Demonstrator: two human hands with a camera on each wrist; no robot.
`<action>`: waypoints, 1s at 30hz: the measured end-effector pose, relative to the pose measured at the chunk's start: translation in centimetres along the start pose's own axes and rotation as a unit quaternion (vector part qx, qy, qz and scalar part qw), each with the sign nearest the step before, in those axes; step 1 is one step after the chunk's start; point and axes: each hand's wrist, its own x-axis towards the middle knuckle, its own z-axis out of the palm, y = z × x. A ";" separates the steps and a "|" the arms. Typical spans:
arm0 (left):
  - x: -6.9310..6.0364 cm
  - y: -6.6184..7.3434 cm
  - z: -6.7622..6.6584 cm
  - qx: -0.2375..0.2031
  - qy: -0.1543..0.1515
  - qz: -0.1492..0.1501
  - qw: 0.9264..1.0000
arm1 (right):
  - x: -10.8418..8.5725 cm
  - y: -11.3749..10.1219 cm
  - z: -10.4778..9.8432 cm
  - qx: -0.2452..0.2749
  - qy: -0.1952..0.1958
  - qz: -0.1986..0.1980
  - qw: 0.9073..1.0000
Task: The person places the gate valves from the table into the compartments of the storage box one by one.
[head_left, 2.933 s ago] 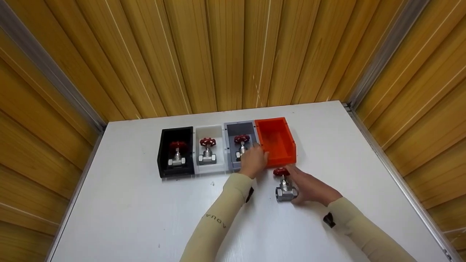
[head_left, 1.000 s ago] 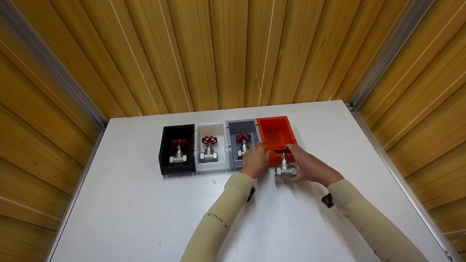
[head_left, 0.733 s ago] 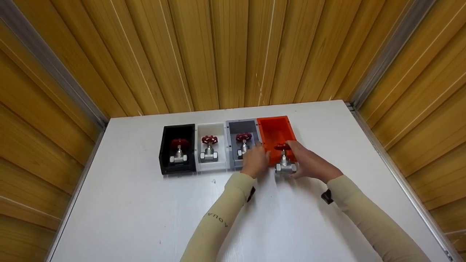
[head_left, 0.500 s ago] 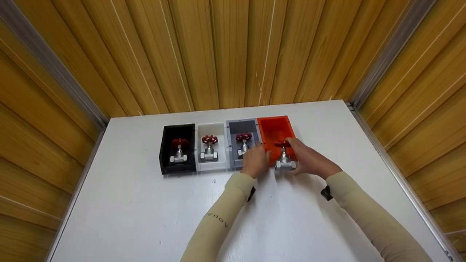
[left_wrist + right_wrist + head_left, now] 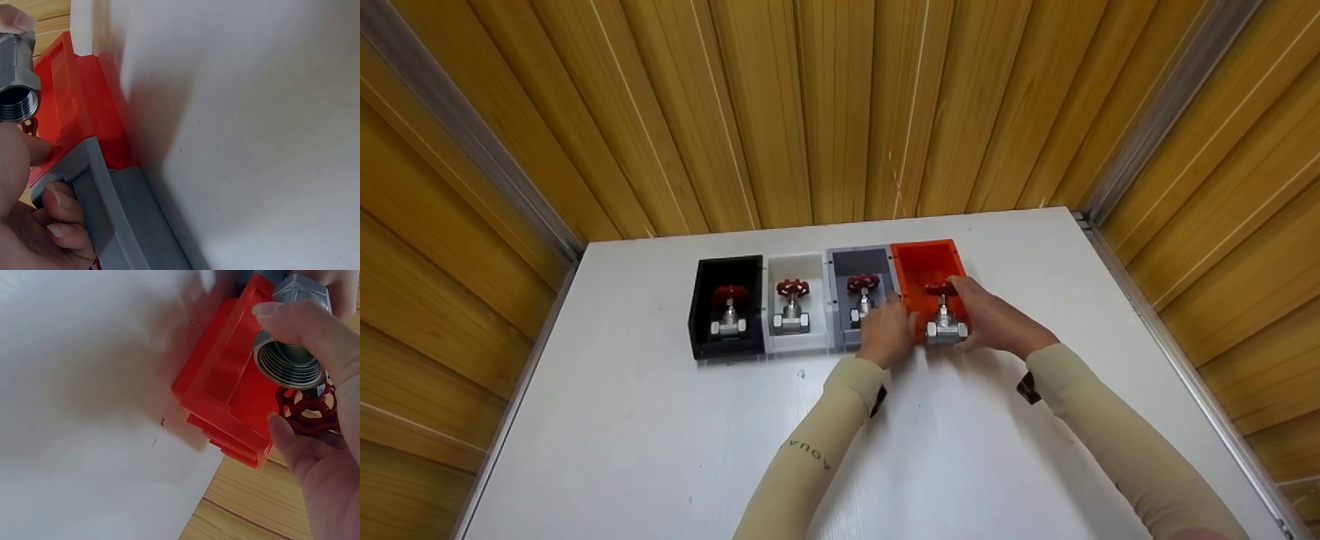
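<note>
My right hand (image 5: pixel 997 319) holds a gate valve (image 5: pixel 946 330) by its metal body and red handwheel, thumb on the body. The valve is at the front of the orange bin (image 5: pixel 922 262); whether it touches the floor I cannot tell. In the right wrist view, its threaded end (image 5: pixel 289 365) faces the camera and the red handwheel (image 5: pixel 308 410) lies by my fingers. My left hand (image 5: pixel 885 334) pinches the adjoining walls of the grey bin (image 5: pixel 107 208) and orange bin (image 5: pixel 84 107), fingers curled inside the grey one. Behind that hand, another valve (image 5: pixel 863 289) is partly hidden.
A black bin (image 5: pixel 727 266) and a white bin (image 5: pixel 795 264) continue the row to the left. Each has an upright valve with a red handwheel, one valve (image 5: pixel 728 319) in black, another valve (image 5: pixel 791 315) in white. The white table (image 5: pixel 622 420) meets wood-look panels (image 5: pixel 825 112) behind.
My right hand has lifted the valve from the table in front of the orange bin and moved it forward to the bin's front. The left hand keeps its grip on the bin walls.
</note>
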 end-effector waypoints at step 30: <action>0.2 -0.1 0.3 0.002 -0.007 -0.005 1.000 | 2.6 0.6 -0.8 -0.012 0.005 0.003 1.000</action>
